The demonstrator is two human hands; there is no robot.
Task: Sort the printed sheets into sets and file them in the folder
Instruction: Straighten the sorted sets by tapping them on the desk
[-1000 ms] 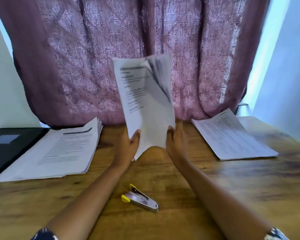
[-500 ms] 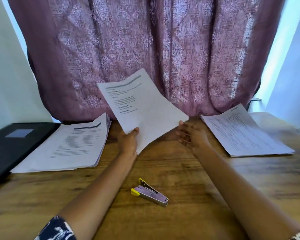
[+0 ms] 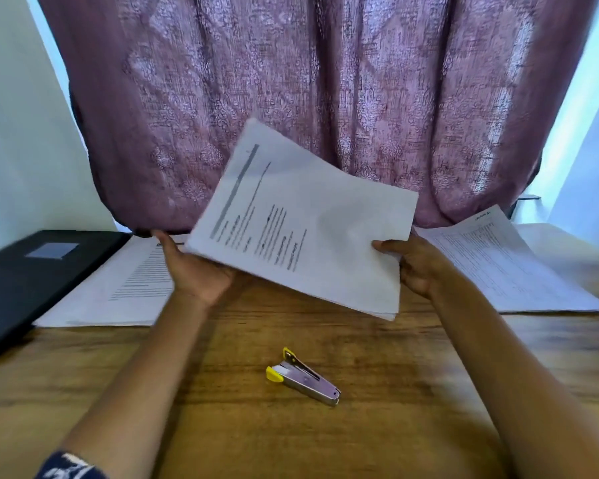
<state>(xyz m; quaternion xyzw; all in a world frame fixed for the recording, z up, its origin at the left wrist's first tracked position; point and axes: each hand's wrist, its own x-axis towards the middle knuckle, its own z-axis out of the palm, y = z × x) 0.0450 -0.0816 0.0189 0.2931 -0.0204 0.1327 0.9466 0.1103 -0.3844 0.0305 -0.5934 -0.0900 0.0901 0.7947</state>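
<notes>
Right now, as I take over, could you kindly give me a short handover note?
Left grip: under the left corner of the held set, fingers hidden.
Right grip: pinches its right edge, thumb on top.
The set is off the table.
Left stack lies beside the closed black folder; right stack far right; stapler in front, untouched.
Done: one set gathered.
To do: probably staple it, sort the stacks, file everything.

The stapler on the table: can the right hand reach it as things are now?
Probably yes, but not freely. The stapler lies uncovered on the table between the forearms, yet the right hand pinches the held sheets and must let go first.
</notes>
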